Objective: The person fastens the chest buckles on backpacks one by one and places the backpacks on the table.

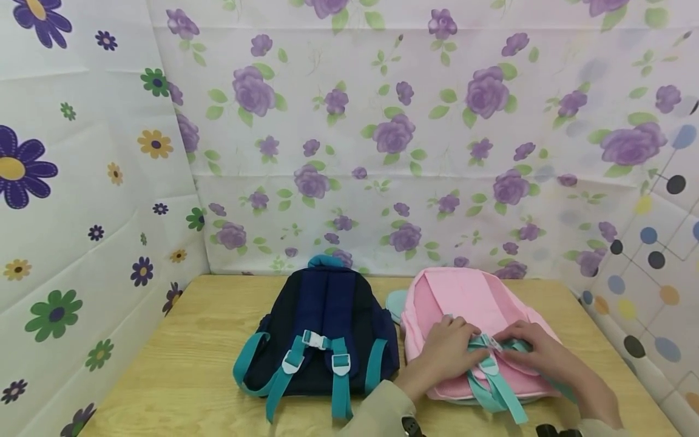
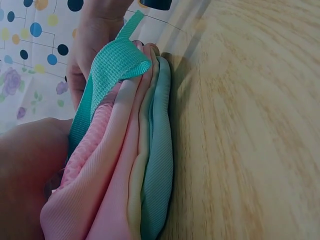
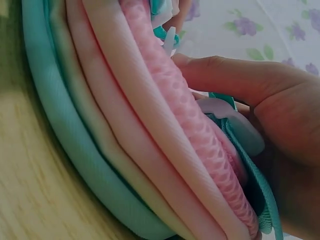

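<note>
A pink backpack lies on the table with its straps facing up. Over it, my left hand and right hand meet at the white plastic buckle of its teal chest strap. Fingers of the left hand pinch the buckle's left side; those of the right hand pinch its right side. White plastic prongs show in the right wrist view, where the thumb lies by the pink mesh. A teal strap loops over the bag's edge in the left wrist view. The fingers partly hide the buckle.
To the left lies a navy backpack with teal straps, its white chest buckle fastened. A light blue rounded piece juts out at the pink bag's left side. Flowered cloth walls in the wooden table.
</note>
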Motion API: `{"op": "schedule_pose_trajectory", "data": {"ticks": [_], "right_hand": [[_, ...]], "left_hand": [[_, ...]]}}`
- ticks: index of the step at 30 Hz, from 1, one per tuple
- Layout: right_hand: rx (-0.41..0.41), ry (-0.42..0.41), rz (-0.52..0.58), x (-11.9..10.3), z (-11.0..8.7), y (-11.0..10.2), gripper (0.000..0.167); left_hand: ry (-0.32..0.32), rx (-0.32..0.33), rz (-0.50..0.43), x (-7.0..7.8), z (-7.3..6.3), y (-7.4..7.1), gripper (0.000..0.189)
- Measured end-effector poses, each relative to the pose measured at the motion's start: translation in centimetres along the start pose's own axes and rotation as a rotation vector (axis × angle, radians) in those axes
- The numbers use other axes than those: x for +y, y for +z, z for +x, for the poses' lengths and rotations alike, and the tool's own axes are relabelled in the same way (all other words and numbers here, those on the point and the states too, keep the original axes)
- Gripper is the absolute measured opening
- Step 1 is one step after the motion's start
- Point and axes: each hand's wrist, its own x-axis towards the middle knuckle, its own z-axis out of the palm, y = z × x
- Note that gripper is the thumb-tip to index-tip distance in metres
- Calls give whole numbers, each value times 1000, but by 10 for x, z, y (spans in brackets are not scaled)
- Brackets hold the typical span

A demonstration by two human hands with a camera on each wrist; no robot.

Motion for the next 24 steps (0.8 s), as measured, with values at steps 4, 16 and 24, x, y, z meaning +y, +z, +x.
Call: {"op": "schedule_pose_trajectory", "data": {"ticks": [4,16,24], "right_hand": [[11,-15,-7,-1,1,0,21],[-10,105,24,-3,-1,-2,17],[-8,120,30,-3,1,-2,17]], "left_hand": [[-30,20,22,3,3,1,42],[-57,95,44,5,5,18,38],[-47,130,48,3,4,21,36]]}}
